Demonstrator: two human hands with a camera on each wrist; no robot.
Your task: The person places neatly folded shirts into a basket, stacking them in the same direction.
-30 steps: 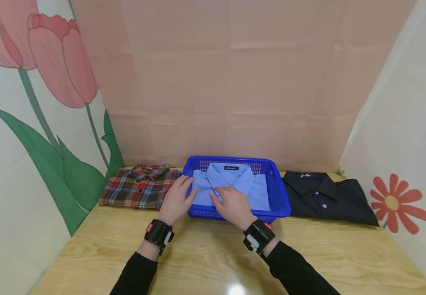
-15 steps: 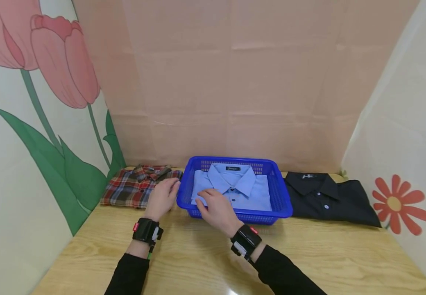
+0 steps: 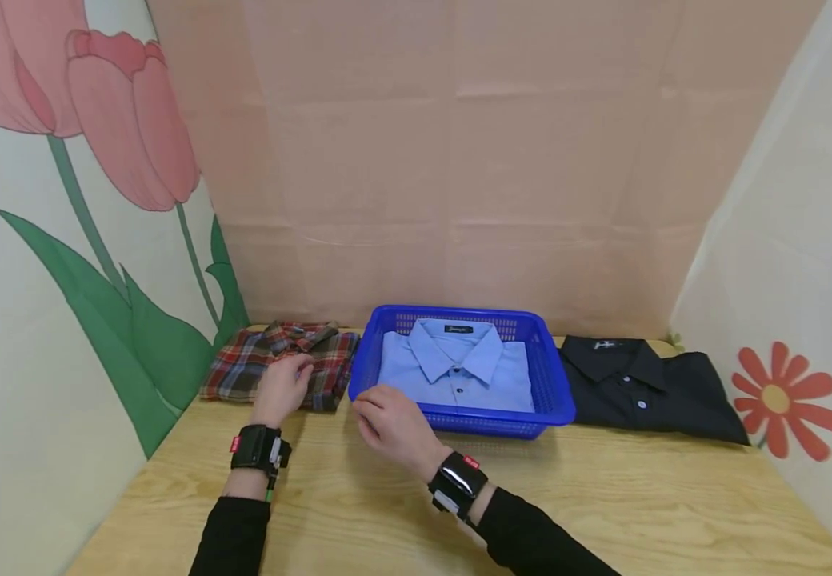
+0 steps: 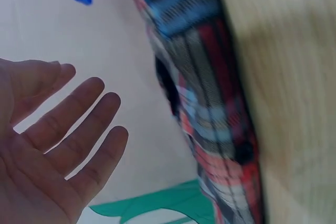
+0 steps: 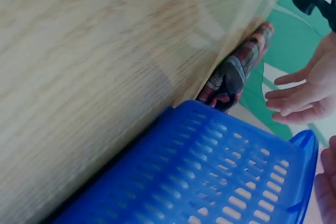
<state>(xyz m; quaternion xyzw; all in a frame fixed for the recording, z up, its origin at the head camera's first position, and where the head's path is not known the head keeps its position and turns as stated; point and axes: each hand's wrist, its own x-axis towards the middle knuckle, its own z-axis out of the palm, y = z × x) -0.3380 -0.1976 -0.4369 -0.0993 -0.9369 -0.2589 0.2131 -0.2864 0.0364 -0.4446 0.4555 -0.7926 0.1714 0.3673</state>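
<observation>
A folded plaid shirt (image 3: 236, 374) lies on the left of the table. My left hand (image 3: 282, 390) hovers at its front, and in the left wrist view its fingers (image 4: 89, 114) are spread and loosely bent, apart from the shirt. A folded light blue shirt (image 3: 405, 376) lies collar up in the blue plastic basket (image 3: 562, 404). Just in front of the basket's near left corner is my right hand (image 3: 400, 428), with bent fingers and nothing held. In the right wrist view only some of its fingertips (image 5: 326, 182) show, near the basket's rim.
A folded black shirt (image 3: 690, 392) lies right of the basket. The wooden table (image 3: 358, 528) reaches back to a pinkish-brown sheet (image 3: 452, 176). A tulip-printed sheet (image 3: 49, 336) stands at the left and a flower-printed one (image 3: 776, 264) at the right.
Both hands have moved left from over the basket: the left hand to the plaid shirt's front, the right hand to the basket's near left corner. The shirts and basket look unmoved.
</observation>
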